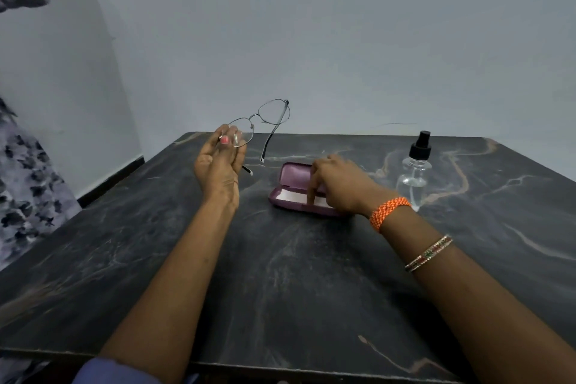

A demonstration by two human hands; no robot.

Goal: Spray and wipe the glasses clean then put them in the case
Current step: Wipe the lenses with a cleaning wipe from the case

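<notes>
Left of the frame's centre, the left hand [218,162] is raised above a dark marbled table [296,274], its fingers closed around one lens of a pair of thin metal-framed glasses [260,121]. The glasses are held up off the table, tilted, with the free lens higher and to the right; both temple arms hang open, one dropping down toward the tabletop and the other poking out below the palm. A pink-painted nail shows on the thumb.

At the middle of the frame, an open purple case [296,190] lies on the table, lid tipped back toward the wall, with a pale lining or cloth showing inside. The right hand [339,187] rests over the right part of the case, fingers curled downward and one fingertip pressing into the interior; whether it grips anything cannot be told. An orange braided band [389,212] circles the right wrist, and thin bangles [428,254] sit further up the forearm.

To the right of the case, near the wrist, stands a clear spray bottle [414,174] with a black pump top, upright and untouched.

At the far left edge hangs grey patterned fabric [28,190].
</notes>
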